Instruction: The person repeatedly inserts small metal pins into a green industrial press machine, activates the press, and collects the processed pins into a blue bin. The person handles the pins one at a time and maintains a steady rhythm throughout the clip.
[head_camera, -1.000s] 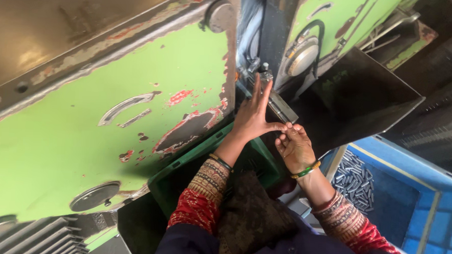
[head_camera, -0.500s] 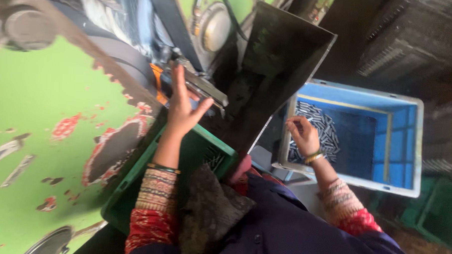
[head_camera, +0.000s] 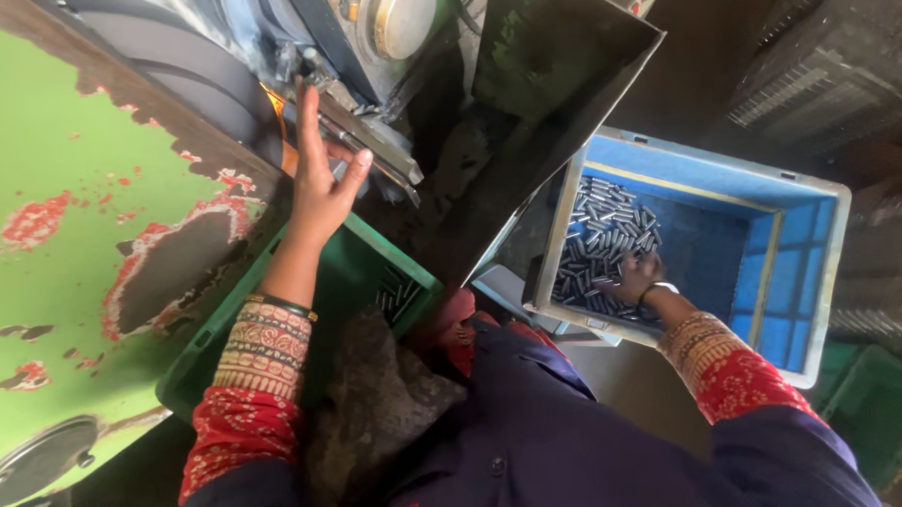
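Left hand (head_camera: pixel 318 184): open, fingers spread beside the machine's metal guide (head_camera: pixel 370 146).
Right hand (head_camera: pixel 638 280): closing on small steel pins (head_camera: pixel 601 244) in blue crate (head_camera: pixel 771 245); grasp unclear.
Risk: fingers could be pinched at the guide.

Chipped green-painted metal machine (head_camera: pixel 61 270), smooth blue plastic crate (head_camera: pixel 773 205), dull metal pins (head_camera: pixel 601 239).

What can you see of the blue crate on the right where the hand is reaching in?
The blue crate is a rectangular plastic bin with a pale grey rim and ribbed inner walls. It sits low beside the dark metal chute, seen tilted. A heap of small dark metal pins covers its near end; the far floor is bare. The right hand rests in the pins, wrist crossing the rim.
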